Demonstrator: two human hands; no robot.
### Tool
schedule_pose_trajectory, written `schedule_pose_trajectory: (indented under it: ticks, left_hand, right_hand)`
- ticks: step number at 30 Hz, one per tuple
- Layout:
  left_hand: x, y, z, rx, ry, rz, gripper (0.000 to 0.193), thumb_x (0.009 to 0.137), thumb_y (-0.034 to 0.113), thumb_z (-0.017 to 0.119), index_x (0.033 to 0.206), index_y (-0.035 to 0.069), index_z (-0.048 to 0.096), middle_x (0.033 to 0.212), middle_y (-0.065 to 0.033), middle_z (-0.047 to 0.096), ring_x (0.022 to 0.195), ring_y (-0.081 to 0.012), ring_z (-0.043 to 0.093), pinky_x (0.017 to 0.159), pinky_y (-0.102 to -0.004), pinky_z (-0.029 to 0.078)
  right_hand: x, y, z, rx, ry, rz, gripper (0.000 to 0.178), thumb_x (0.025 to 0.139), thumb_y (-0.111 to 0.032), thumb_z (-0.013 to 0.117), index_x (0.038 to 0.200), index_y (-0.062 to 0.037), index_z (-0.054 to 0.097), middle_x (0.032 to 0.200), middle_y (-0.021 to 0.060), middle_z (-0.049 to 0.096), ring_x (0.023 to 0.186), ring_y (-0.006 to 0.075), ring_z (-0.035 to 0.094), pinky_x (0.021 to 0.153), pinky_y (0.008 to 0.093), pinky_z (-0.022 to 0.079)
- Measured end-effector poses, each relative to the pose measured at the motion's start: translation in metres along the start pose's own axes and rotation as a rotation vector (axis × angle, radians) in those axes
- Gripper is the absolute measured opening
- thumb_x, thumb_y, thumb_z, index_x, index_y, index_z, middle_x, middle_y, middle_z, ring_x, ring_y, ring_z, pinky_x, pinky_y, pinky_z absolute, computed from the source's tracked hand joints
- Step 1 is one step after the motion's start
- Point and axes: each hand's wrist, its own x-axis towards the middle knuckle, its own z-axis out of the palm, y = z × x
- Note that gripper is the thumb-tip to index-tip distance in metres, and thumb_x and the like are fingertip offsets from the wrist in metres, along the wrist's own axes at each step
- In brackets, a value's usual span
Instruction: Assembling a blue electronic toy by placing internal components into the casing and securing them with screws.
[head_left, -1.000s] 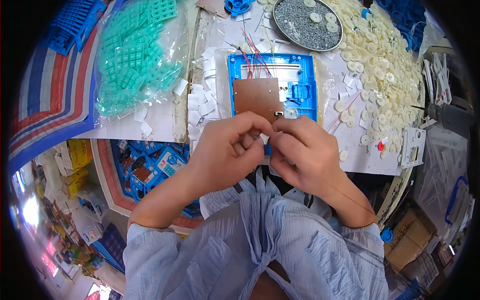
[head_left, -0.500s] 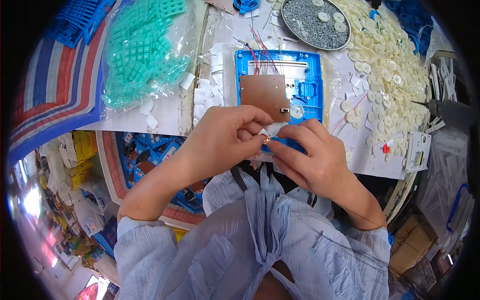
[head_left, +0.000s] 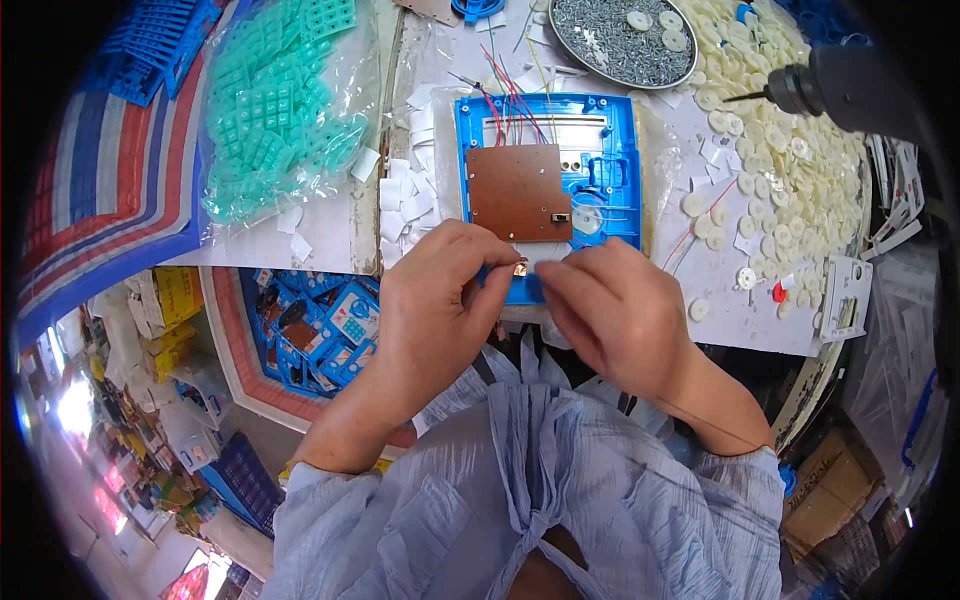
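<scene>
Between my left hand's (head_left: 445, 300) thumb and forefinger sits a small copper-coloured metal piece (head_left: 521, 268). My right hand (head_left: 625, 310) has its thumb and fingertips pressed together just right of that piece; what they hold, if anything, is hidden. Both hands are over the near edge of a blue plastic casing (head_left: 630, 200), which lies open on the table. A brown circuit board (head_left: 515, 190) with a small black slide switch (head_left: 560, 217) rests in the casing. Red and dark wires (head_left: 510, 95) stick out beyond the board's far edge.
A screwdriver-like power tool (head_left: 830, 90) hangs at upper right. Behind the casing stands a round tray of screws (head_left: 620, 45). Cream plastic discs (head_left: 770, 200) are heaped at right, green keypads (head_left: 280, 110) in a bag at left. A bin (head_left: 225, 330) of blue assemblies stands lower left.
My right hand's fingertips have drawn back slightly from the metal piece. My left forearm has shifted right, baring more of the bin. The view has moved, and the power tool shows fully now.
</scene>
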Motion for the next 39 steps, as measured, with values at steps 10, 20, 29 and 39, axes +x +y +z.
schedule_pose_trajectory:
  ticks: [10,20,29,39]
  left_hand:
    - [-0.001,-0.004,0.004,0.116,0.062,0.157,0.013,0.087,-0.007,0.070,0.097,0.002,0.069,0.092,-0.0092,0.067,0.064,-0.0128,0.059,0.056,-0.0260,0.046]
    - [0.000,-0.011,0.012,0.243,0.104,0.131,0.011,0.086,0.000,0.075,0.091,0.003,0.065,0.077,-0.0072,0.060,0.056,-0.0155,0.052,0.052,-0.0302,0.041]
    - [-0.002,-0.013,0.008,0.210,0.050,0.167,0.016,0.083,-0.001,0.072,0.092,0.005,0.061,0.081,-0.0103,0.060,0.066,-0.0302,0.062,0.058,-0.0405,0.049]
    - [0.002,-0.006,0.000,-0.006,-0.058,-0.113,0.013,0.086,0.002,0.075,0.092,0.004,0.064,0.076,-0.0072,0.057,0.055,-0.0208,0.050,0.053,-0.0352,0.039]
  right_hand:
    - [0.026,0.003,-0.005,0.068,-0.255,0.186,0.010,0.091,-0.012,0.069,0.093,-0.0048,0.063,0.068,0.0138,0.067,0.061,0.0338,0.067,0.053,0.0437,0.051]
    - [0.020,-0.002,0.015,-0.163,-0.123,0.155,0.015,0.084,-0.011,0.075,0.089,-0.0072,0.061,0.068,0.0087,0.065,0.060,0.0271,0.066,0.051,0.0406,0.049]
    - [0.021,0.003,0.018,-0.099,-0.014,0.014,0.023,0.081,-0.003,0.076,0.102,-0.0067,0.067,0.076,0.0080,0.068,0.063,0.0259,0.066,0.053,0.0377,0.051]
    - [0.009,0.004,0.014,0.069,0.073,0.146,0.023,0.087,-0.005,0.074,0.108,-0.0059,0.065,0.080,0.0100,0.070,0.068,0.0273,0.070,0.058,0.0387,0.053]
